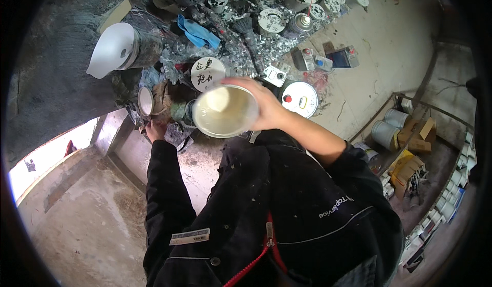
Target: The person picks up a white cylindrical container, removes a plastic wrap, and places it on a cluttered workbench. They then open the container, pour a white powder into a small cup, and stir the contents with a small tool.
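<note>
My right hand (267,104) grips a translucent plastic tub (226,129) from its right side. The tub is tipped towards the camera, and its inside looks pale yellowish. Behind it is a white lid (208,70) with handwriting on it. My left hand (155,130) is at the near left of the clutter, next to crumpled brown paper (161,99) and below a white-rimmed cup (145,101). Its fingers are partly hidden, so whether it holds anything cannot be made out.
Paint-spattered clutter includes a blue cloth (198,31), a brush (244,27), a spray can (300,24) and a white paper strainer on a container (111,51). Metal cans (348,57) and a round tin (300,99) stand to the right. A low rack (413,133) holds buckets and cartons.
</note>
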A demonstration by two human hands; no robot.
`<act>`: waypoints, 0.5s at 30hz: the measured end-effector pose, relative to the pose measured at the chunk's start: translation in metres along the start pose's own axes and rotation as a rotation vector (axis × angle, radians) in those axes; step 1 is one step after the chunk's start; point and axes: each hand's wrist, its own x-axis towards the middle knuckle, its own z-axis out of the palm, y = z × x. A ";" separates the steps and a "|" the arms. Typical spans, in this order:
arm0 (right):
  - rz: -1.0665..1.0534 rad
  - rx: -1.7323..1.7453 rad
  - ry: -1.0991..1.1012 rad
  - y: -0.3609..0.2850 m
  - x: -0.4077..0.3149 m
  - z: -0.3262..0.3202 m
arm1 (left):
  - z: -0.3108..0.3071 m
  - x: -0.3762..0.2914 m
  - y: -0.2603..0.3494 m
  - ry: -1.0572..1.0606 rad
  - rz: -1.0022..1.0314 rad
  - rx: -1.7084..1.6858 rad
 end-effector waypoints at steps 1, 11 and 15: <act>-0.052 -0.017 -0.006 0.002 -0.002 0.000 | 0.002 0.000 -0.002 0.006 0.005 -0.083; 0.140 0.084 0.135 0.008 -0.009 -0.007 | 0.123 -0.142 0.022 -0.450 0.786 0.546; 0.218 -0.056 0.206 0.013 -0.012 -0.012 | 0.186 -0.168 0.038 -0.493 0.766 0.714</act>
